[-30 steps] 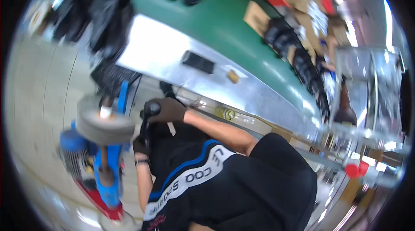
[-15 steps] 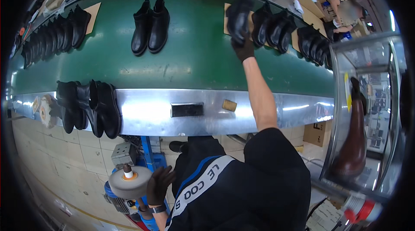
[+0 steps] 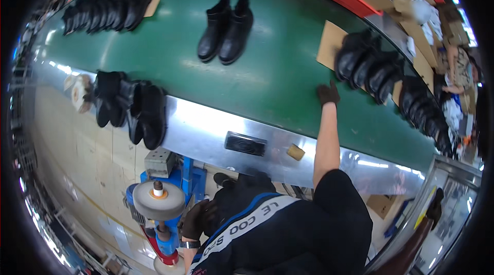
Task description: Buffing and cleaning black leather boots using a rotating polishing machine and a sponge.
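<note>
My right hand (image 3: 328,95), in a dark glove, hovers over or rests on the green tabletop (image 3: 283,69), holding nothing, its thumb apart from the fingers. Just beyond it, a row of black ankle boots (image 3: 355,59) lies on a cardboard sheet (image 3: 329,46). Low beside my body is my gloved left hand (image 3: 197,219), with empty, loosely spread fingers, close to a grey buffing wheel (image 3: 159,205). A pair of black boots (image 3: 234,33) stands upright in the middle of the table.
More black boots (image 3: 152,115) stand on the metal front ledge at left, beside a white roll (image 3: 81,92). The ledge also carries a black rectangular block (image 3: 246,143) and a tan block (image 3: 295,152). Further boot rows (image 3: 424,108) line the table. A glass case (image 3: 442,213) stands right.
My right hand has let go of a black boot, now among the right-hand row, and drawn back toward me. The view has turned, shifting the table. My left hand stays low by the wheel.
</note>
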`<move>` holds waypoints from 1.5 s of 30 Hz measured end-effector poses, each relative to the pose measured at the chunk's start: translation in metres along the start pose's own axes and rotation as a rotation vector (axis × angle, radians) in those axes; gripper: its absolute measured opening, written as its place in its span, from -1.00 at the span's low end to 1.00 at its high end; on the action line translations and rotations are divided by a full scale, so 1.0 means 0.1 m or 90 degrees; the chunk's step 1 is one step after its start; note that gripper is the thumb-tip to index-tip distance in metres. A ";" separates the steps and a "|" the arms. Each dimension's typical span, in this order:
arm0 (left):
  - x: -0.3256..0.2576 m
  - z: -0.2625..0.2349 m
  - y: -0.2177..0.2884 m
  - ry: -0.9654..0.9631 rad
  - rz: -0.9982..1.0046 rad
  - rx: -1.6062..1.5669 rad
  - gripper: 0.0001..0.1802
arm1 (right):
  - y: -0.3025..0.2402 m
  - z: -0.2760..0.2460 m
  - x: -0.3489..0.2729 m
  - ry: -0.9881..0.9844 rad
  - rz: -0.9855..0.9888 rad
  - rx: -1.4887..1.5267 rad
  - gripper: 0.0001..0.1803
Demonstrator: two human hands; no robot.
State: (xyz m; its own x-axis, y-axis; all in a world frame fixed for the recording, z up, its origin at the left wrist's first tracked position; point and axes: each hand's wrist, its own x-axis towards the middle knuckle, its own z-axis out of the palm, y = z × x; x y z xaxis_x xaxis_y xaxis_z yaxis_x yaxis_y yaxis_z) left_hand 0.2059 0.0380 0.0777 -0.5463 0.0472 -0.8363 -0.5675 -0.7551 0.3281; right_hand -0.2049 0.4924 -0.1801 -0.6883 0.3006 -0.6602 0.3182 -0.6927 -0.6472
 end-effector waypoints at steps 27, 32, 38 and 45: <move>4.08 4.00 0.31 -0.509 0.776 1.469 -0.41 | -0.71 1.13 0.08 0.417 -0.541 -0.977 0.27; 4.38 4.02 0.16 -0.367 0.734 1.506 -0.27 | -0.97 0.99 0.11 0.407 -0.480 -0.998 0.29; 4.39 4.02 0.10 -0.357 0.735 1.514 -0.28 | -1.22 0.71 0.12 0.497 -0.537 -0.984 0.31; 4.32 4.05 0.06 -0.358 0.653 1.522 -0.30 | -1.05 0.43 0.16 0.519 -0.574 -0.991 0.17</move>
State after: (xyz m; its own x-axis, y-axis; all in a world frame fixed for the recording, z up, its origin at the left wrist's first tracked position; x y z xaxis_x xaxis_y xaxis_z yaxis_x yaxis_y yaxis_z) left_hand -0.2829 0.3184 -0.1035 -0.7074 0.6569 -0.2608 0.5872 0.7517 0.3004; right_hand -0.2779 0.5420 -0.1062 -0.6817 0.6672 0.3002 0.6172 0.7448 -0.2536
